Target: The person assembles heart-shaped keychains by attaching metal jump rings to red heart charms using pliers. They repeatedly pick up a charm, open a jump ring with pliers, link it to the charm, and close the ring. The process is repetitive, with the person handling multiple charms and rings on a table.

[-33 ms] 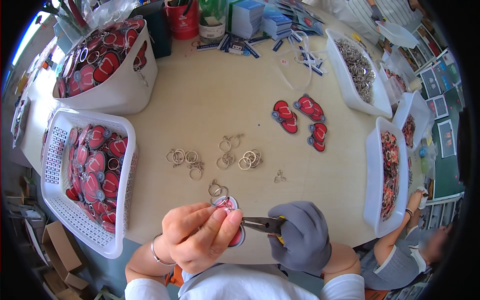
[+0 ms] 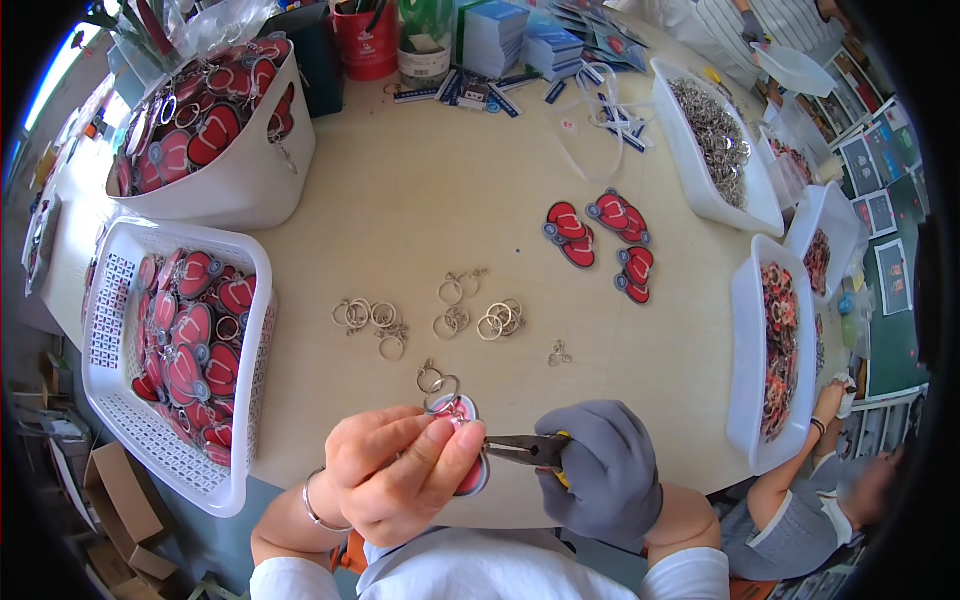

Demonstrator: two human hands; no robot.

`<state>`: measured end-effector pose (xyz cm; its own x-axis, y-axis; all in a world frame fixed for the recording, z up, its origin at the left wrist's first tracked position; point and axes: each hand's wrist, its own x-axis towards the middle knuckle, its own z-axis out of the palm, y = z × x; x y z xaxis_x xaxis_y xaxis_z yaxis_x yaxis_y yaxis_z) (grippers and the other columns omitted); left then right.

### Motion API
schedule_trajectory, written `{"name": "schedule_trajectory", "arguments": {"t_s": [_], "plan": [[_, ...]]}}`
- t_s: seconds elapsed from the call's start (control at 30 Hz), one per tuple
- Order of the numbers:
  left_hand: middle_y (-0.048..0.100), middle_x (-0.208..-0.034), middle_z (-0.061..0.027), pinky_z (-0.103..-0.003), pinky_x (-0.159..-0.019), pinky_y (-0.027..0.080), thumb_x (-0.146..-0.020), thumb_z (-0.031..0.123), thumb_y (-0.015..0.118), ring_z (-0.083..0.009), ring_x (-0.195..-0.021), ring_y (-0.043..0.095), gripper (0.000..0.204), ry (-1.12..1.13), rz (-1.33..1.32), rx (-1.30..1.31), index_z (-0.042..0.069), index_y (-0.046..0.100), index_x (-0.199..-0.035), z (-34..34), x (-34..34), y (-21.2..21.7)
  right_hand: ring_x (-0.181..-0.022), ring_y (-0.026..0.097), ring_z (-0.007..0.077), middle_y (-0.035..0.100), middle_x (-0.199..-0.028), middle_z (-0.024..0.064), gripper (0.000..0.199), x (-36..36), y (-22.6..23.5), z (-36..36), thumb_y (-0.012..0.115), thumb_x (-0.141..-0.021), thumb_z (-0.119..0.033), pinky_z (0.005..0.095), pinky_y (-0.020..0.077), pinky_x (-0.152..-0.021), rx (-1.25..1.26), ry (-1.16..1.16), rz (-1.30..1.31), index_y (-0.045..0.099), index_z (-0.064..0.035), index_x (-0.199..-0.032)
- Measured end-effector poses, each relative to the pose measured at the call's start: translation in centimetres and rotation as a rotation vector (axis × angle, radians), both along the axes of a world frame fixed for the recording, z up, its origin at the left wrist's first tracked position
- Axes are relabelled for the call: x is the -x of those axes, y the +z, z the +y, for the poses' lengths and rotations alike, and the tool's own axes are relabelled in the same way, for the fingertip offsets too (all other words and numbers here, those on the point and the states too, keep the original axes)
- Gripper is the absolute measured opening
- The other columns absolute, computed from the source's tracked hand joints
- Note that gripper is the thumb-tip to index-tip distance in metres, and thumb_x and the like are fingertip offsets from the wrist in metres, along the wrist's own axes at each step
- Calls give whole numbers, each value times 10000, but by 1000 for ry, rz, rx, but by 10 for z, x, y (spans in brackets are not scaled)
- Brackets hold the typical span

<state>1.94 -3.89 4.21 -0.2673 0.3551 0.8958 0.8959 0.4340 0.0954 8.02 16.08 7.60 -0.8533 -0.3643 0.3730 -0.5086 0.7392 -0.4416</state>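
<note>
My bare left hand (image 2: pixel 400 470) pinches a red flip-flop-shaped keychain charm (image 2: pixel 470 480) with a grey edge. A metal split ring (image 2: pixel 443 392) sticks out above its fingers. In a grey glove, my right hand (image 2: pixel 603 470) is closed round pliers (image 2: pixel 525 449) with dark jaws and yellow handles. The jaw tips reach the charm's edge beside my left fingertips; the exact contact is hidden. Beyond the hands lie several loose split rings with chains (image 2: pixel 450 320) and a few small metal links (image 2: pixel 560 353). Red flip-flop charms (image 2: pixel 620 217) lie farther right.
At left stand a white slotted basket (image 2: pixel 255 400) and a white tub (image 2: pixel 290 190), both full of red charms. On the right are white trays (image 2: pixel 745 440) of small parts. Stacked blue boxes (image 2: pixel 495 35) and a red bucket (image 2: pixel 365 50) stand behind. A co-worker (image 2: pixel 800 510) sits at right.
</note>
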Motion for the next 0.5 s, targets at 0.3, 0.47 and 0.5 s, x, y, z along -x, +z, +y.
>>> {"name": "schedule_trajectory", "arguments": {"t_s": [0.3,0.47,0.5], "plan": [[579,-876,-63,-246,-593,576,-685,-19,742,-180,-796,573,231,-55,-32,-1,-2,710,-913,-9,0,4,-877,562,296,581,-1032,134,271,7,3,6,715,-588,-83,424,456,-744,-53,12,84,583,-3,-811],[581,-874,-56,-243,-605,581,-691,-9,741,-172,-789,580,220,-41,-34,1,11,711,-908,-9,-2,3,-873,558,285,582,-1022,129,276,-2,5,2,704,-579,-81,419,439,-721,-87,-34,95,589,-1,-815],[582,-875,-54,-242,-606,582,-692,-7,741,-170,-787,580,218,-36,-35,3,13,711,-907,-10,-2,4,-868,557,283,583,-1016,128,273,-3,5,1,705,-581,-86,416,436,-715,-94,-43,95,589,0,-813]]}}
